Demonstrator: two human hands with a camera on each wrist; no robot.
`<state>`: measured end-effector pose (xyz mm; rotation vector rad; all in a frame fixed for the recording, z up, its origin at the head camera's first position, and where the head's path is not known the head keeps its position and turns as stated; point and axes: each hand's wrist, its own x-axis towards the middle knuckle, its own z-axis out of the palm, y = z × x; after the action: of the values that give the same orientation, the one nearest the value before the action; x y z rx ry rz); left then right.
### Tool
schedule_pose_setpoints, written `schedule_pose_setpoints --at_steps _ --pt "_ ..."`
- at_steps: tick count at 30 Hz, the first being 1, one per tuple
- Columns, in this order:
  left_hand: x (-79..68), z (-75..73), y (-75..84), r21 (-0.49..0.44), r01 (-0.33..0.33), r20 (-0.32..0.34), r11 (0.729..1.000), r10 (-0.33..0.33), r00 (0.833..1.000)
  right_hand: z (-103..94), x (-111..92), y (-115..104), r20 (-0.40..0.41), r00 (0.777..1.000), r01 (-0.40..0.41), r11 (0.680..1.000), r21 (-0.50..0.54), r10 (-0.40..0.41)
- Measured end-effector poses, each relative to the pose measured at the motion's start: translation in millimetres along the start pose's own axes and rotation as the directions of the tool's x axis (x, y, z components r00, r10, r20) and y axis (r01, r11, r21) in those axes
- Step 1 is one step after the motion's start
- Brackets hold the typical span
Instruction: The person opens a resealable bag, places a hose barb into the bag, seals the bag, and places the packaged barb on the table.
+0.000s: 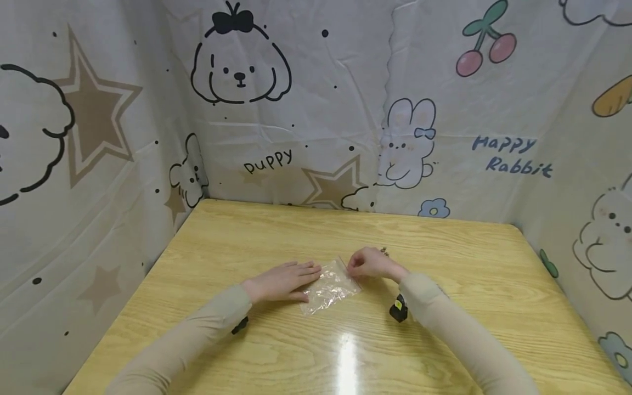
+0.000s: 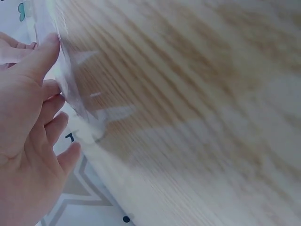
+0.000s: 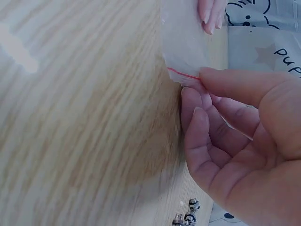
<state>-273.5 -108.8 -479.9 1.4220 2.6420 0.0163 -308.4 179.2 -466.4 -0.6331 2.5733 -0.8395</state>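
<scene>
A clear plastic zip-lock bag (image 1: 329, 285) lies on the table between the two hands; its red seal line shows in the right wrist view. My left hand (image 1: 283, 281) rests on the bag's left part, its fingers stretched out over the plastic. The left wrist view has the left thumb (image 2: 46, 52) right at the bag's edge. With thumb and index finger, my right hand (image 1: 371, 263) pinches the bag's seal end; the other right fingers (image 3: 200, 136) are curled in beneath.
Small metallic pieces (image 1: 384, 252) lie just behind the right hand. Beside the right sleeve sits a black object (image 1: 398, 309) with a yellow mark. Another small dark object (image 1: 240, 325) shows by the left forearm. Printed cloth (image 1: 316, 109) hangs around the wooden table (image 1: 296, 356).
</scene>
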Motion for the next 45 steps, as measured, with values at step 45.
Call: schedule_pose_setpoints --at_steps 45 --pt "2.2 -1.3 9.5 0.153 -0.108 -0.099 0.982 0.124 0.987 3.5 -31 -5 0.048 0.994 -0.105 0.989 0.104 0.101"
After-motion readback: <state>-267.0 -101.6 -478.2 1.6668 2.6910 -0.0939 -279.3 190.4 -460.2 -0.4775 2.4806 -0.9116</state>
